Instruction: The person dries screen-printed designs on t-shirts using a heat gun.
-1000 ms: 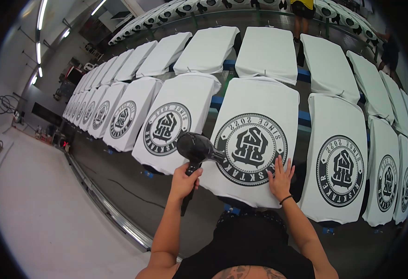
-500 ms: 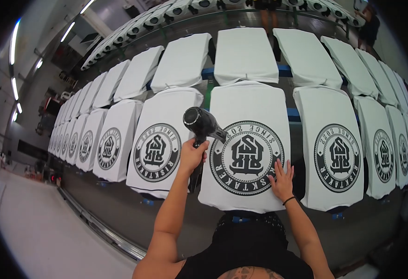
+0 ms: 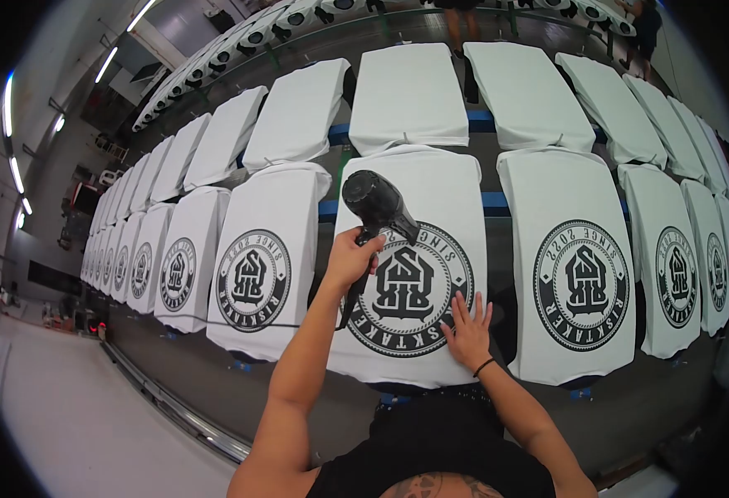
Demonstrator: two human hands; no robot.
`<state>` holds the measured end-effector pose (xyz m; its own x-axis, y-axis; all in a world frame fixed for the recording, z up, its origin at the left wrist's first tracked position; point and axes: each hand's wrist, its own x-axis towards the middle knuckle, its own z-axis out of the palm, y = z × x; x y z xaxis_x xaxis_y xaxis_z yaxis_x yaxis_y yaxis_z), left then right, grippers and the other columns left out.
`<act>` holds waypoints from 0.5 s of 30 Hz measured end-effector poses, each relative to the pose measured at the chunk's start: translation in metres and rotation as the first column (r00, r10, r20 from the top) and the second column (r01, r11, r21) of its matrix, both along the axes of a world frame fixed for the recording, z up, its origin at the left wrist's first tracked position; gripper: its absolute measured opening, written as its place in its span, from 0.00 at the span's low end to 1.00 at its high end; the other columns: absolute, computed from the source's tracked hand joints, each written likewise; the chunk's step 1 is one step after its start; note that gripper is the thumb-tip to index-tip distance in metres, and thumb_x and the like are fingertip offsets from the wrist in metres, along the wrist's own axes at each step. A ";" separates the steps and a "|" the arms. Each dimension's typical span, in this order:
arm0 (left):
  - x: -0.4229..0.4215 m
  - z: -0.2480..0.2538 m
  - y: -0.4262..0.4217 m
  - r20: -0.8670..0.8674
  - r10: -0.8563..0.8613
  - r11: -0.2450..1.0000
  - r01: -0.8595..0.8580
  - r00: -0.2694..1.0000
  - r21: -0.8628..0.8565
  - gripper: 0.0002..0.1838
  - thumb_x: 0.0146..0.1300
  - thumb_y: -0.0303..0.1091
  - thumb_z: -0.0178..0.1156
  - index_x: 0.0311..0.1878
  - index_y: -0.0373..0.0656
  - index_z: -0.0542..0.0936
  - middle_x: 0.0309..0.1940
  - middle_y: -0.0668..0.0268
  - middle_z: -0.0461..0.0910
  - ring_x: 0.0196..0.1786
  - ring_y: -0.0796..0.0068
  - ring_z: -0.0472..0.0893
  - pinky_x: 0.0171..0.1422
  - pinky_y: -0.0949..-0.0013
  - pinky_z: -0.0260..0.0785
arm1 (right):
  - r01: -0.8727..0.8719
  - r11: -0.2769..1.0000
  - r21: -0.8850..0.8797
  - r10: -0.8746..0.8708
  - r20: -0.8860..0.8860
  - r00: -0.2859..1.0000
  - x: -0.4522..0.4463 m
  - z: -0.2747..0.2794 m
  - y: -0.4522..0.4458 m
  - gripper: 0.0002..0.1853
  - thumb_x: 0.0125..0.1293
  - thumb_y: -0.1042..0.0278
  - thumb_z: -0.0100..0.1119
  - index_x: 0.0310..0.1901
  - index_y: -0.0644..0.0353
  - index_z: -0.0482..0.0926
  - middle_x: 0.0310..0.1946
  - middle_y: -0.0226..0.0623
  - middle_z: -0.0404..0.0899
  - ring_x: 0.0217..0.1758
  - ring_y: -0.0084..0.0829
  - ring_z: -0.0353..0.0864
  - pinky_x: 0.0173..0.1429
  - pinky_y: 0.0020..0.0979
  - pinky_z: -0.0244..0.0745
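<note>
Over far-left part of round print (image 3: 406,286) on white shirt (image 3: 431,184): hair dryer (image 3: 372,199), nozzle (image 3: 405,228) slanting down-right, left hand (image 3: 354,256) fingers clenched round handle (image 3: 350,303); right hand (image 3: 468,334) flat by print's near-right edge, fingers spread.

Boards (image 3: 582,383) stand in two long rows nearby — dark edges showing below some hems — with white shirts (image 3: 410,95) draped over them, one to each.

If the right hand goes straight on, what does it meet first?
Likely the right edge of the printed emblem on the white shirt beneath the right hand; depth is hard to judge.
</note>
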<state>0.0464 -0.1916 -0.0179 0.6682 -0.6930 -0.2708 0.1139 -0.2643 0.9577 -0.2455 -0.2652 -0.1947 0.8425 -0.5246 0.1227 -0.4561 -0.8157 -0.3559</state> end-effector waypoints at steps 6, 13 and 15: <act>-0.044 0.006 -0.017 -0.009 -0.080 0.996 0.080 0.997 0.033 0.11 0.67 0.35 0.69 0.38 0.36 0.80 0.20 0.69 0.78 0.18 0.81 0.75 0.22 0.74 0.67 | -0.039 0.998 0.053 0.038 0.024 0.999 -0.004 0.004 -0.008 0.37 0.72 0.46 0.55 0.75 0.59 0.66 0.82 0.32 0.54 0.84 0.59 0.42 0.82 0.67 0.32; -0.092 0.012 0.005 -0.076 -0.123 0.989 0.129 0.990 0.079 0.13 0.68 0.35 0.69 0.44 0.34 0.81 0.19 0.69 0.78 0.18 0.82 0.75 0.22 0.75 0.67 | -0.106 0.992 0.060 0.104 0.046 0.994 -0.014 0.003 -0.031 0.36 0.72 0.48 0.55 0.75 0.61 0.65 0.82 0.34 0.54 0.84 0.59 0.42 0.81 0.68 0.34; -0.101 0.016 0.016 -0.097 -0.127 0.986 0.137 0.987 0.097 0.13 0.68 0.35 0.69 0.46 0.34 0.81 0.19 0.69 0.77 0.18 0.82 0.75 0.22 0.75 0.66 | -0.112 0.993 0.039 0.111 0.039 0.993 -0.018 0.005 -0.039 0.37 0.72 0.48 0.56 0.75 0.63 0.64 0.82 0.35 0.54 0.84 0.59 0.42 0.81 0.68 0.34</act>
<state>-0.0543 -0.1756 -0.0020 0.5422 -0.7386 -0.4007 0.1564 -0.3798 0.9117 -0.2630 -0.3047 -0.1900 0.8913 -0.4330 0.1349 -0.3493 -0.8451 -0.4047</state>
